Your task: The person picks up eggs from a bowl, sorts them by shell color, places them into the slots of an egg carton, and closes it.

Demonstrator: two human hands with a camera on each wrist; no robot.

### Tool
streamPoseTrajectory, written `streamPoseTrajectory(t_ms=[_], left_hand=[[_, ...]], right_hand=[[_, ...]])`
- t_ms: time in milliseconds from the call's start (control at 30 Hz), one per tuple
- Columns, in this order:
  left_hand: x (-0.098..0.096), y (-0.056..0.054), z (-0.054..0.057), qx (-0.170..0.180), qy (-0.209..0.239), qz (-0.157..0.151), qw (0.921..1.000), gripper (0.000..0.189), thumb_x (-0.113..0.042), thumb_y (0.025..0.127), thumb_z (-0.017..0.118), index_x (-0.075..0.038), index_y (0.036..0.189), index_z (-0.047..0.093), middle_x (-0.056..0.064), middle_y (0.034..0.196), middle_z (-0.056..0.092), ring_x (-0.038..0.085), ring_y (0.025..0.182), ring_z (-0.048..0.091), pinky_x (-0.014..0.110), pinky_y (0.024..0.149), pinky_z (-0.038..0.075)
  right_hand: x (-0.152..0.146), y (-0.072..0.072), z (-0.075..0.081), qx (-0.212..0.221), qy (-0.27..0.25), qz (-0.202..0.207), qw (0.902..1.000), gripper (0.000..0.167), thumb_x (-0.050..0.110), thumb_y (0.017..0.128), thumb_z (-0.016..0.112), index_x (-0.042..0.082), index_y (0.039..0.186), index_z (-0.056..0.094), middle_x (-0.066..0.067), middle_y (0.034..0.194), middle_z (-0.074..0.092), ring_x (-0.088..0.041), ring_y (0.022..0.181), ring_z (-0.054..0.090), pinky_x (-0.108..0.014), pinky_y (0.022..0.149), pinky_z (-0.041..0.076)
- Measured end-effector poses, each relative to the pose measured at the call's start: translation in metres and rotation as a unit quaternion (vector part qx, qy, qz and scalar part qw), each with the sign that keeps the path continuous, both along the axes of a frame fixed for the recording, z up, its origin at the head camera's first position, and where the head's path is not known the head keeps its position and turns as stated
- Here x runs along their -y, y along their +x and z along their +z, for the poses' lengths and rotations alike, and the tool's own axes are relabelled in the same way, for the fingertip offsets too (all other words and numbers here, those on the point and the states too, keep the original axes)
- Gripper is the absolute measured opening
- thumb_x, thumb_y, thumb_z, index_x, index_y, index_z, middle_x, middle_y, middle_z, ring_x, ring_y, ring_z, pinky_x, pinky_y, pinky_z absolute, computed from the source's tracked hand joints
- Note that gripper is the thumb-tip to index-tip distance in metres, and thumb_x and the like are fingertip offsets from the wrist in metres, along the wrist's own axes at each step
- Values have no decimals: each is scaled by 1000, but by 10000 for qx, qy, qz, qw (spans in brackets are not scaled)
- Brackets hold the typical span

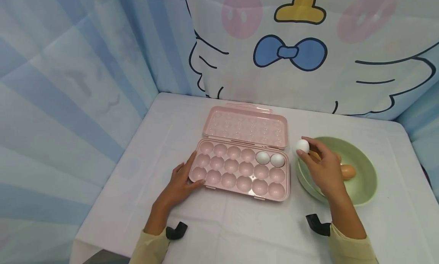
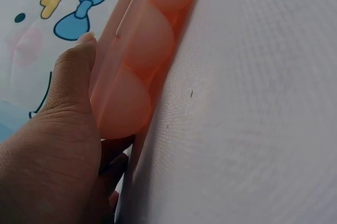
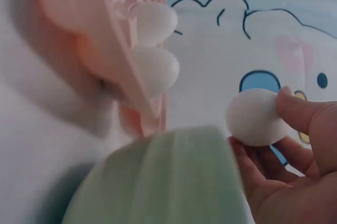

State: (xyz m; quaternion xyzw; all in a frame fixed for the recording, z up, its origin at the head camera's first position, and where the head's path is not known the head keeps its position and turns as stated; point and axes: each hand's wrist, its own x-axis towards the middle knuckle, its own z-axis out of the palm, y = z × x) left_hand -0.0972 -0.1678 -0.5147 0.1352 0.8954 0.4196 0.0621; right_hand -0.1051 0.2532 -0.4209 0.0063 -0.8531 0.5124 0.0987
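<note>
A pink egg tray lies with its lid folded back behind it. Two white eggs sit in the back row's right-hand cups. My left hand grips the tray's left front corner, its thumb along the front edge and fingers at the left end. Between thumb and fingertips, my right hand pinches another white egg. That egg is raised over the left rim of a green bowl, in which brown eggs show, partly hidden by the hand.
A white cloth covers the table. Behind it hangs a printed curtain with a cartoon figure, and a blue striped curtain hangs at the left. The bowl stands just right of the tray, a narrow gap between them.
</note>
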Motion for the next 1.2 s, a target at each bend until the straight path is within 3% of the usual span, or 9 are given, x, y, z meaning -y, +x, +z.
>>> streamPoseTrajectory(t_ms=[300,667,967,1200], left_hand=[[0,0,1,-64,-48,-10,10000,103,-45,94,75,-27,168,6,2,168,27,22,151,31,46,122,4],[0,0,-1,-58,-18,-35,10000,101,-45,96,73,-27,168,6,3,168,25,23,151,29,46,122,4],[-1,2,0,102,-59,-16,9999,101,-46,96,73,-28,168,5,4,169,25,26,151,29,47,122,5],[0,1,-1,-20,-49,-11,10000,102,-43,95,75,-28,168,5,7,168,27,29,150,32,51,122,6]], right_hand=[[41,-17,10,-350,-435,847,9948,42,7,95,77,-2,133,62,-13,131,63,-17,118,59,-21,95,51],[69,-39,-26,-162,-1030,1498,9832,39,4,92,79,-1,126,61,-15,125,65,-25,116,64,-27,96,53],[75,-52,-42,-317,-1280,1744,9758,52,-5,85,82,-3,133,62,-18,126,67,-23,115,65,-30,99,52],[85,-52,-48,-60,-1370,1794,9742,44,-1,84,85,-2,125,69,-20,120,69,-31,108,68,-28,93,54]])
